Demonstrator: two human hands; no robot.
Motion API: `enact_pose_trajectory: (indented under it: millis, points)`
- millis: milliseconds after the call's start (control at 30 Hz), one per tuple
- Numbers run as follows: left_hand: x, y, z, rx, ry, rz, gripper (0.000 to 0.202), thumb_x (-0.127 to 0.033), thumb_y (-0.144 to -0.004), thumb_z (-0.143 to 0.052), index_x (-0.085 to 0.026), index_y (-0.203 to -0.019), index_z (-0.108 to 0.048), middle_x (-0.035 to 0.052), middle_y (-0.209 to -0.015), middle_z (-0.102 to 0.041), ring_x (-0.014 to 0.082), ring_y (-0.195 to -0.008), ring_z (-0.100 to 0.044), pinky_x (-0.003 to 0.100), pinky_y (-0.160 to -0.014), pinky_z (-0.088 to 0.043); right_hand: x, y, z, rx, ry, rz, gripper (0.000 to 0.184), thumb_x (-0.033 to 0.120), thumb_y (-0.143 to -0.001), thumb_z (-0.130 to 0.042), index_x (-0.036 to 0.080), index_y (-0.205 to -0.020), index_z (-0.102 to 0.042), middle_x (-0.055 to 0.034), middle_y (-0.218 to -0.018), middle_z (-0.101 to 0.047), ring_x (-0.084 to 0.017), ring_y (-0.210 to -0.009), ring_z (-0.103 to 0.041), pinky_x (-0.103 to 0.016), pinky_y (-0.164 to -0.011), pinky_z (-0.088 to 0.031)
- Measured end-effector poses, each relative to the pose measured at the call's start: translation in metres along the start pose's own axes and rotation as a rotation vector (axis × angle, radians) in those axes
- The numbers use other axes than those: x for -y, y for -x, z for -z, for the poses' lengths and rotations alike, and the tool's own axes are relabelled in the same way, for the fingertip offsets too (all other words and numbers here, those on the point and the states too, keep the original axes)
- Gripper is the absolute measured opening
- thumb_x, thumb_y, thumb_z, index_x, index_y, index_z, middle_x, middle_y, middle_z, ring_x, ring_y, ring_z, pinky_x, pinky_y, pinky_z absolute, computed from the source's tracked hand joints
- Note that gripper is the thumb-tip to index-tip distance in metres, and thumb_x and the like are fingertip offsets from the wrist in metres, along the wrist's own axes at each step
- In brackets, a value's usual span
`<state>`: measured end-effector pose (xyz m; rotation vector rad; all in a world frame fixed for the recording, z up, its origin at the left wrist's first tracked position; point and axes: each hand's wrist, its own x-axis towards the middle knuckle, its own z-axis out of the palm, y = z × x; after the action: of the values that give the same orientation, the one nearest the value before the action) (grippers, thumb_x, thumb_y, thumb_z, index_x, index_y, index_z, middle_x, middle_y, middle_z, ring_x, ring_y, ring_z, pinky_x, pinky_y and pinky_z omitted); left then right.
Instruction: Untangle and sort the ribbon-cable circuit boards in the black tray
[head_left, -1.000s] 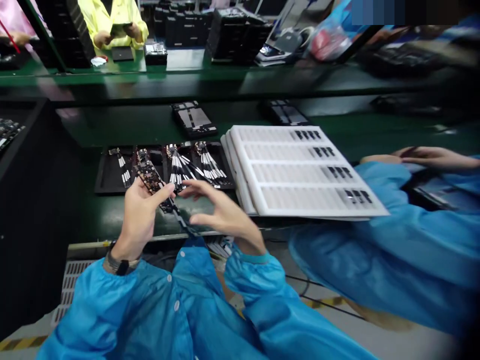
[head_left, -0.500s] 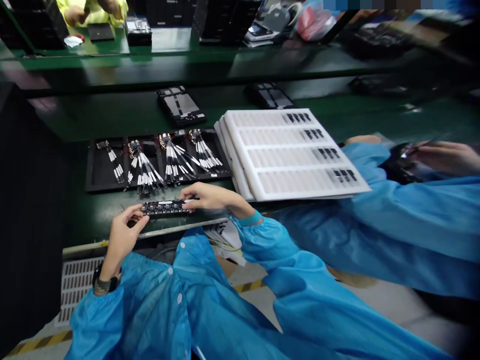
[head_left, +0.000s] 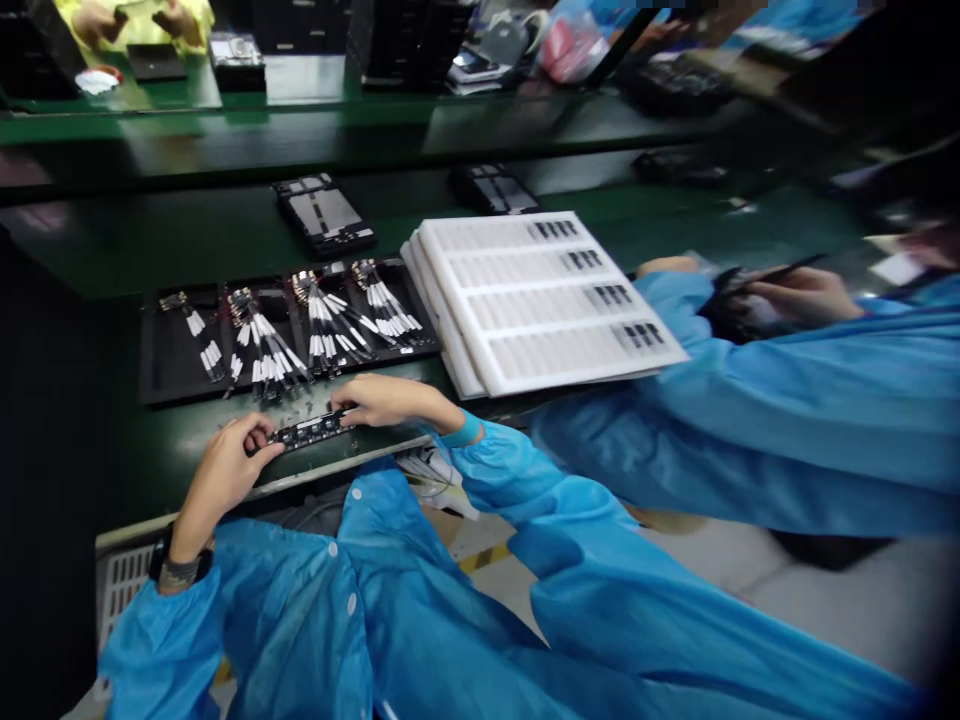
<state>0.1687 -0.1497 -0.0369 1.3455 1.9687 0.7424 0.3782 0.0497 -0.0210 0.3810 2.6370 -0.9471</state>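
A narrow black circuit board (head_left: pixel 309 431) with small pale parts is held between my two hands at the bench's front edge. My left hand (head_left: pixel 238 455) pinches its left end between thumb and fingers. At the other end, my right hand (head_left: pixel 367 402) is closed on the board, its fingertips covering that part. Just beyond lies a black compartment tray (head_left: pixel 169 350) holding bundles of black-and-white flat cables (head_left: pixel 262 345) with small connectors. Some cable ends hang over the tray's near rim.
Stacked white foam trays (head_left: pixel 480 290) with slots and dark pieces stand right of the black tray. Behind are two dark device frames (head_left: pixel 322 215) (head_left: pixel 495 188). A co-worker's blue sleeve (head_left: pixel 787 380) and hand (head_left: pixel 814 292) are at right. Across the bench is a person in yellow (head_left: pixel 196 22).
The board now tilts, its right end higher, and both hands have moved with it. The whole view has shifted, so the bench things appear further left. The co-worker's hand has moved too.
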Motion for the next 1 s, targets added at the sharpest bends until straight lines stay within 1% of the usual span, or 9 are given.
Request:
enact_pose_trajectory:
  millis: [100,200,333,433,500,567,700,867,1000]
  points:
    - [0.003,-0.006,0.002,0.007,-0.059,-0.05,0.02,-0.045,-0.076,-0.068,-0.026,-0.079,-0.067,0.004,-0.079,-0.068,0.026,-0.079,-0.061,0.036,-0.077,-0.046,0.003,0.001,0.002,-0.057,0.048,-0.042,0.01,0.021,-0.099,-0.073,0.016,-0.106,-0.075,-0.0087,-0.101,-0.076,-0.023,-0.09,-0.066,-0.03,-0.075,-0.042]
    - [0.009,-0.015,0.0,-0.016,-0.137,-0.044,0.026,-0.052,-0.073,-0.067,-0.027,-0.074,-0.066,0.0058,-0.08,-0.069,0.0286,-0.08,-0.062,0.038,-0.077,-0.048,0.004,0.018,0.014,-0.203,0.008,0.015,0.017,0.024,-0.099,-0.075,0.014,-0.114,-0.074,-0.0136,-0.116,-0.076,-0.027,-0.111,-0.068,-0.033,-0.094,-0.05]
    - [0.021,-0.025,0.0,0.041,-0.223,0.019,0.03,-0.058,-0.074,-0.062,-0.028,-0.075,-0.064,0.0049,-0.073,-0.068,0.029,-0.071,-0.065,0.037,-0.068,-0.048,0.004,0.096,0.046,-0.333,-0.29,0.209,0.021,0.03,-0.105,-0.067,0.015,-0.119,-0.072,-0.0115,-0.125,-0.076,-0.021,-0.117,-0.07,-0.032,-0.104,-0.053]
    - [0.032,-0.025,0.0,0.075,-0.22,0.094,0.032,-0.058,-0.076,-0.06,-0.028,-0.085,-0.067,0.0025,-0.067,-0.066,0.028,-0.063,-0.065,0.036,-0.062,-0.047,-0.013,0.176,0.079,-0.695,-0.315,0.025,0.026,0.039,-0.106,-0.065,0.017,-0.115,-0.075,-0.008,-0.111,-0.079,-0.02,-0.104,-0.073,-0.032,-0.096,-0.056]
    - [0.037,-0.021,-0.001,0.037,-0.203,0.102,0.033,-0.058,-0.079,-0.057,-0.028,-0.09,-0.068,0.0023,-0.068,-0.067,0.0282,-0.063,-0.067,0.036,-0.063,-0.048,-0.044,0.217,0.105,-0.977,-0.259,-0.177,0.022,0.038,-0.103,-0.068,0.017,-0.105,-0.075,-0.0067,-0.098,-0.079,-0.02,-0.095,-0.074,-0.032,-0.09,-0.058]
    - [0.041,-0.019,-0.001,0.021,-0.178,0.092,0.036,-0.061,-0.082,-0.057,-0.027,-0.091,-0.066,0.0016,-0.067,-0.066,0.0279,-0.065,-0.068,0.035,-0.064,-0.048,-0.087,0.236,0.133,-1.197,-0.193,-0.415,0.015,0.028,-0.099,-0.067,0.016,-0.103,-0.074,-0.0062,-0.087,-0.077,-0.019,-0.084,-0.072,-0.028,-0.078,-0.057]
    - [0.047,-0.021,0.0,0.135,-0.062,0.092,0.058,-0.082,-0.071,-0.065,-0.026,-0.088,-0.061,-0.0034,-0.058,-0.056,0.0236,-0.059,-0.064,0.032,-0.062,-0.049,-0.175,0.223,0.184,-1.08,0.024,-0.876,0.039,0.009,-0.09,-0.058,0.011,-0.125,-0.076,-0.0083,-0.097,-0.08,-0.02,-0.084,-0.073,-0.026,-0.077,-0.058]
    - [0.053,-0.021,0.003,0.147,-0.006,0.121,0.064,-0.087,-0.071,-0.063,-0.025,-0.087,-0.06,-0.0039,-0.058,-0.056,0.021,-0.055,-0.061,0.029,-0.057,-0.049,-0.239,0.183,0.203,-0.984,0.106,-0.96,0.052,0.003,-0.079,-0.062,0.009,-0.127,-0.08,-0.0141,-0.116,-0.081,-0.027,-0.108,-0.072,-0.031,-0.104,-0.054]
    - [0.054,-0.008,0.003,0.09,-0.064,0.138,0.048,-0.073,-0.077,-0.068,-0.026,-0.088,-0.063,-0.0029,-0.059,-0.062,0.0208,-0.053,-0.064,0.028,-0.056,-0.05,-0.264,0.174,0.195,-0.912,0.14,-0.975,0.06,0.005,-0.079,-0.063,0.009,-0.137,-0.077,-0.0164,-0.122,-0.08,-0.028,-0.111,-0.072,-0.031,-0.103,-0.053]
